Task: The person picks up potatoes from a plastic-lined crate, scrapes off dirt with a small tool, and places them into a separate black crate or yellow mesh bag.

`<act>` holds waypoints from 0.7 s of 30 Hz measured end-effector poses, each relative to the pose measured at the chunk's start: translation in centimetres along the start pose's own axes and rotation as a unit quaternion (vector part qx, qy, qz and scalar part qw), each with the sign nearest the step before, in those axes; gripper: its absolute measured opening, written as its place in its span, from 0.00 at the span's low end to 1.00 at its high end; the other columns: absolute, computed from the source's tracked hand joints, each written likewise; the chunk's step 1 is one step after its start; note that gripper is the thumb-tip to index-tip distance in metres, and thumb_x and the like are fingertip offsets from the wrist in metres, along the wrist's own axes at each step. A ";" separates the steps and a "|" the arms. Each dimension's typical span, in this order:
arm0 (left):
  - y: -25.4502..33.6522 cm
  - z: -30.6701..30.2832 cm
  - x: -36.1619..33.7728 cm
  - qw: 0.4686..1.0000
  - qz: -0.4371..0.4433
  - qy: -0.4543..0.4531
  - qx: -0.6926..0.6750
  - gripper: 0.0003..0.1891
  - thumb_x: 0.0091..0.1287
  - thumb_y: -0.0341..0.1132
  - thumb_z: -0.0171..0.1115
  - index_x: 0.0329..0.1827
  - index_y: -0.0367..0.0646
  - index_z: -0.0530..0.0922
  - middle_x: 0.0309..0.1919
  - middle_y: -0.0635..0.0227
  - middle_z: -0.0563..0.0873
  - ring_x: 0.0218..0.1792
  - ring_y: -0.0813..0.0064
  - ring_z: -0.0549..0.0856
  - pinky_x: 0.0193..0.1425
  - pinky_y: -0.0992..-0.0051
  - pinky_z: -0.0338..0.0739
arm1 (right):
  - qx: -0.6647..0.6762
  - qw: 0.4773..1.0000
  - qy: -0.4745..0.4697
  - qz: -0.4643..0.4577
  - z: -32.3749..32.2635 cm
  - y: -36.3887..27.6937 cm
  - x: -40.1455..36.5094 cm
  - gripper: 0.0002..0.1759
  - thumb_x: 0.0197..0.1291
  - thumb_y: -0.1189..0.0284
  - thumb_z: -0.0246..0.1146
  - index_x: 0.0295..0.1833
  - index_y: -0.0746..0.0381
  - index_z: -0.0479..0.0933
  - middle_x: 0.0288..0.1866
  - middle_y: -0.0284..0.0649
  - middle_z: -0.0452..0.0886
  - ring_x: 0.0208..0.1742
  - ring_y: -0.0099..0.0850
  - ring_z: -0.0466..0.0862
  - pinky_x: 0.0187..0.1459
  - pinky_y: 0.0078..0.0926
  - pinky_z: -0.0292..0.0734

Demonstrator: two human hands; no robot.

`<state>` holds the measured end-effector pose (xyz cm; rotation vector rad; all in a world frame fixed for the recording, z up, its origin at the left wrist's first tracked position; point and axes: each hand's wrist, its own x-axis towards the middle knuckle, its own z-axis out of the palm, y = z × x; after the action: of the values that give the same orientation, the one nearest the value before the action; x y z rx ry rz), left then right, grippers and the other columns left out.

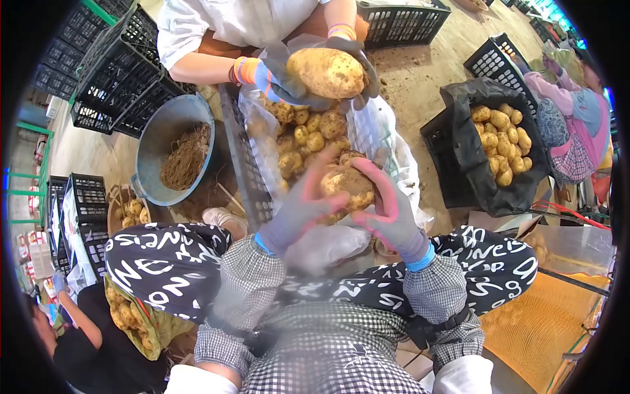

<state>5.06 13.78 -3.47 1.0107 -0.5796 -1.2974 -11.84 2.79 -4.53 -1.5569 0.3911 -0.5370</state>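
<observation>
A large, soil-smeared potato (pixel 351 186) sits between my gloved hands, over the front of a black crate (pixel 241 154) lined with clear plastic. My right hand (pixel 397 220), in a grey and pink glove, curls its thumb and fingers around the potato's right side. On the other side, my left hand (pixel 302 210) has its fingers spread and somewhat blurred by motion, with the thumb reaching over the potato's lower left. Several smaller potatoes (pixel 303 134) lie in the crate beyond. Across from me, a person's gloved hands hold another big potato (pixel 326 72) above it.
Left of the crate stands a blue tub (pixel 141 154) with loose soil. To the right, a black-lined crate (pixel 453 174) holds many potatoes. Stacked black crates (pixel 108 85) rise at upper left. An orange mesh sack (pixel 545 322) lies at lower right. Other people sit at both sides.
</observation>
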 end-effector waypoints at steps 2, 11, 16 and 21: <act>0.1 0.0 -0.1 0.995 -0.093 -0.028 -0.032 0.34 0.67 0.29 0.68 0.74 0.39 0.63 0.67 0.64 0.73 0.68 0.72 0.71 0.73 0.72 0.66 | -0.037 0.999 0.021 -0.001 0.2 -0.5 -0.1 0.35 0.62 0.68 0.67 0.73 0.65 0.66 0.69 0.43 0.71 0.70 0.34 0.70 0.70 0.31 0.63; -3.4 -0.5 0.1 0.857 0.207 0.090 0.463 0.44 0.45 0.36 0.84 0.68 0.40 0.70 0.61 0.58 0.76 0.63 0.62 0.77 0.67 0.66 0.72 | -0.217 0.969 0.097 0.072 2.3 -1.8 0.4 0.30 0.64 0.58 0.64 0.65 0.65 0.72 0.55 0.53 0.80 0.55 0.43 0.81 0.58 0.36 0.75; -3.1 0.6 -0.8 0.870 0.132 0.072 0.470 0.42 0.46 0.38 0.83 0.67 0.43 0.72 0.58 0.56 0.76 0.61 0.59 0.77 0.67 0.65 0.72 | -0.187 0.964 0.173 0.080 3.2 2.2 -0.8 0.21 0.67 0.60 0.61 0.55 0.66 0.77 0.49 0.51 0.82 0.51 0.42 0.83 0.54 0.38 0.76; -3.8 0.0 -0.9 0.885 0.147 0.039 0.440 0.43 0.46 0.34 0.82 0.68 0.43 0.71 0.59 0.57 0.75 0.62 0.59 0.77 0.67 0.66 0.71 | -0.039 0.965 0.207 0.159 2.3 4.8 -0.6 0.17 0.75 0.62 0.54 0.48 0.67 0.79 0.38 0.37 0.83 0.40 0.27 0.83 0.44 0.26 0.78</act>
<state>2.93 14.81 -6.57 1.6215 -1.2658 -0.6876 -10.71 4.69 -9.36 -1.4143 0.9747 -0.5990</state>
